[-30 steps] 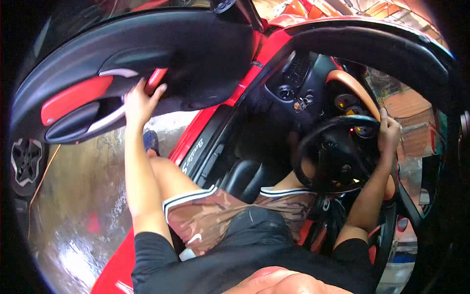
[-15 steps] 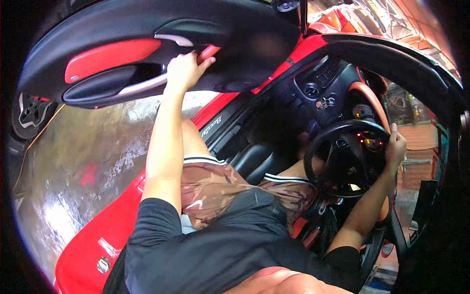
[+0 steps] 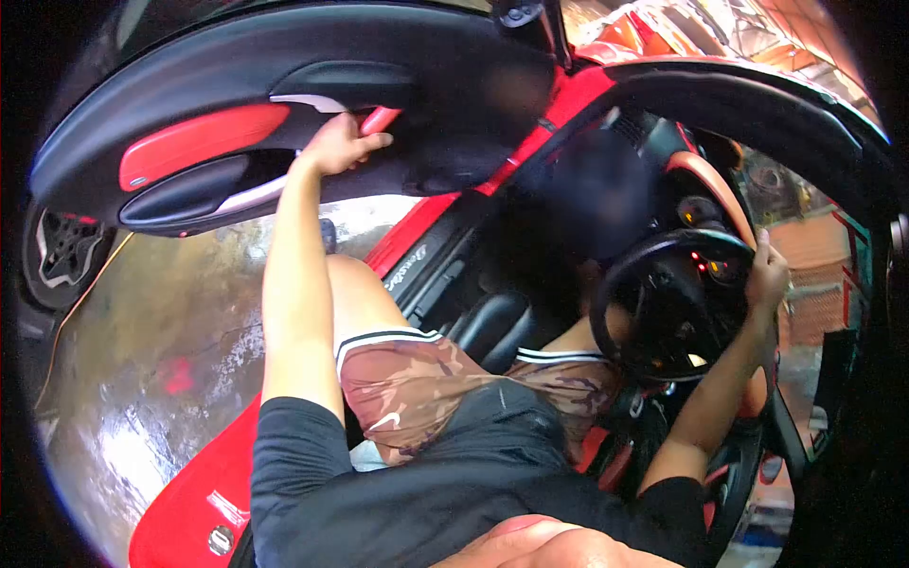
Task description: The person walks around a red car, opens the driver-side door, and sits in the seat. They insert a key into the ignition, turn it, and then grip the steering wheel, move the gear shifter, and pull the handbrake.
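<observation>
My left hand (image 3: pixel 338 146) is wrapped round the red and silver pull handle (image 3: pixel 381 120) of the open car door (image 3: pixel 445 57), its thumb pointing right. On the right side, my right hand (image 3: pixel 768 275) grips the outer rim of the black steering wheel (image 3: pixel 606 293). Warning lights glow on the instrument cluster (image 3: pixel 705 267) behind the wheel. My legs are spread, one reaching out over the door sill (image 3: pixel 409 270) and the other inside under the wheel.
A red door armrest panel (image 3: pixel 204 142) lies left of the handle. Below the door is a shiny concrete floor (image 3: pixel 161 331) with a thin cable. The red rear bodywork (image 3: pixel 189 511) is at lower left. A black seat (image 3: pixel 492 327) shows between my legs.
The door, with my left hand on its handle, appears slightly further left and lower. My outer leg shows more, with a foot now visible on the floor. My right hand stays on the wheel.
</observation>
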`<state>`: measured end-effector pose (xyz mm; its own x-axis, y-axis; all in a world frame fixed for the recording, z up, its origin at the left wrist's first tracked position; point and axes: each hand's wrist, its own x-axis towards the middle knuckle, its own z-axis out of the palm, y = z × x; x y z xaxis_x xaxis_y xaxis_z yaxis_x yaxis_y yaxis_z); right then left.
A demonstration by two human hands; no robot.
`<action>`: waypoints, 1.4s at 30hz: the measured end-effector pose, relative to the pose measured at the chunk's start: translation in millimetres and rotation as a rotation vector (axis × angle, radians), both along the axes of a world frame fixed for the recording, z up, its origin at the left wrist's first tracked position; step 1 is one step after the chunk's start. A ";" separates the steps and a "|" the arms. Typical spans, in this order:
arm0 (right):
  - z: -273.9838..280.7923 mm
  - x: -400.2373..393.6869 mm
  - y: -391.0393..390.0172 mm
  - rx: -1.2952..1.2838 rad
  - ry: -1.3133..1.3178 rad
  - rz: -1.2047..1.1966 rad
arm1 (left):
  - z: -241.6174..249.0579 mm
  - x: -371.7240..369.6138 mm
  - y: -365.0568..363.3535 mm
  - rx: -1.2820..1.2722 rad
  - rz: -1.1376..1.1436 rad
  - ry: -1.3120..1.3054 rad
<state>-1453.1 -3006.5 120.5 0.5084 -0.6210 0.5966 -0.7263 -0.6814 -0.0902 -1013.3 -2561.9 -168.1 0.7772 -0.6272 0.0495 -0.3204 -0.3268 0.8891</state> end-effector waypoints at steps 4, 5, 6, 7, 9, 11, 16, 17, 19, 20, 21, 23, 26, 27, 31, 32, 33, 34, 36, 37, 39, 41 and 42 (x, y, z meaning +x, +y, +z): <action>-3.7 0.3 2.9 0.047 -0.051 -0.014 | 10.3 0.1 5.4 0.063 0.081 -0.076; -7.7 2.7 1.2 0.049 -0.064 0.024 | -11.4 21.1 1.8 0.098 0.111 -0.193; -8.8 3.2 -3.4 0.046 -0.076 0.052 | 0.3 18.1 8.3 0.178 0.133 -0.223; -8.4 -1.5 -9.1 0.039 -0.086 0.065 | 11.0 14.0 8.5 0.251 0.140 -0.253; -7.7 -3.1 -11.9 -0.029 -0.050 0.005 | -7.1 27.8 4.8 0.241 0.210 -0.277; -13.3 -1.1 -7.0 -0.107 -0.125 0.073 | -9.7 28.7 5.2 0.203 0.225 -0.289; -19.4 -27.7 -16.2 -0.079 -0.051 0.219 | -44.5 58.9 8.3 0.255 0.320 -0.458; -18.2 -34.7 -11.0 -0.076 -0.051 0.175 | -64.4 73.6 7.5 0.093 0.325 -0.549; -8.0 -49.4 27.3 0.002 -0.073 0.225 | -68.9 78.6 5.2 0.049 0.301 -0.493; -11.8 -58.8 22.8 -0.078 -0.120 0.251 | -67.3 76.8 4.7 0.071 0.295 -0.474; -20.6 -70.1 16.1 -0.146 -0.162 0.284 | -64.8 73.7 4.3 0.093 0.289 -0.456; -34.0 -89.5 8.9 -0.320 -0.193 0.234 | -59.8 65.9 3.6 0.110 0.262 -0.425; -60.3 -115.7 -4.7 -0.271 -0.279 0.138 | -40.6 36.0 -14.5 -0.054 0.256 -0.645; -64.0 -122.2 -7.4 -0.273 -0.307 0.116 | -55.2 58.0 1.2 0.230 0.293 -0.524; -95.1 -138.8 -14.3 -0.324 -0.368 0.046 | -29.6 22.6 -12.4 0.232 0.299 -0.489; -108.5 -143.8 -34.6 -0.261 -0.349 0.009 | -30.5 21.2 -12.1 0.202 0.265 -0.518; -115.4 -149.2 -34.7 -0.260 -0.359 0.009 | -34.4 24.3 -11.0 0.174 0.232 -0.549; -118.4 -152.6 -34.1 -0.262 -0.371 0.013 | -39.2 29.9 -10.5 0.193 0.251 -0.548; -121.4 -160.1 -30.6 -0.213 -0.410 0.019 | -43.2 35.4 -9.8 0.214 0.254 -0.530; -125.0 -164.7 -29.9 -0.177 -0.440 0.017 | -52.1 42.5 -9.8 0.094 0.243 -0.524; -139.0 -173.6 -31.5 -0.105 -0.508 0.011 | -31.5 14.7 -14.6 0.178 0.257 -0.523; -159.3 -183.9 -34.9 0.084 -0.652 -0.004 | -36.4 18.5 -15.8 0.232 0.320 -0.538; -168.4 -189.9 -33.3 0.203 -0.707 -0.007 | -41.9 23.1 -14.7 0.157 0.296 -0.655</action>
<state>-1643.0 -3039.8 -47.8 0.0403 -0.7557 0.6536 -0.4523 -0.5971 -0.6625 -990.2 -2576.6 -210.0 0.7569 -0.4339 0.4887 -0.6487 -0.5897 0.4811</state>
